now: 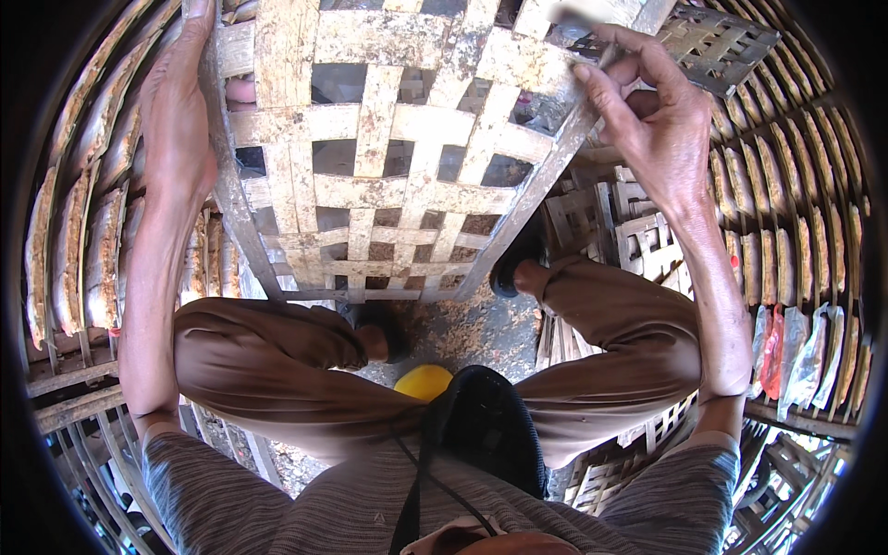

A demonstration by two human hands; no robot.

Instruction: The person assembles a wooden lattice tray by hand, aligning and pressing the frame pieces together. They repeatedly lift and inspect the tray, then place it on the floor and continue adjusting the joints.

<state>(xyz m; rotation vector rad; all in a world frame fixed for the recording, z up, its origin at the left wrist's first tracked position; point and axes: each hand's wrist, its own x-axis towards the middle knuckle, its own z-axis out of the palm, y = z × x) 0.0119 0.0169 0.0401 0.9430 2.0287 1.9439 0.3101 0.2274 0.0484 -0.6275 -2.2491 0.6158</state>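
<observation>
A framed woven slat panel [356, 194], its pale strips speckled with dark stains, stands tilted between my knees. My left hand [178, 125] is closed round its left frame bar, and a fingertip shows through a gap behind the weave. At the upper right, my right hand [661, 120] grips the panel's other edge, thumb on the near face and fingers bent over the bar. Close to those fingers is a small dark blur that I cannot make out. The panel's top runs out of view.
Racks of long brown-edged pieces [102, 250] curve up on both sides. More woven panels [712, 42] lie at the right. Plastic strips [800, 356] hang from the right rack. A yellow round object [424, 381] and scattered crumbs lie on the floor [481, 335] between my feet.
</observation>
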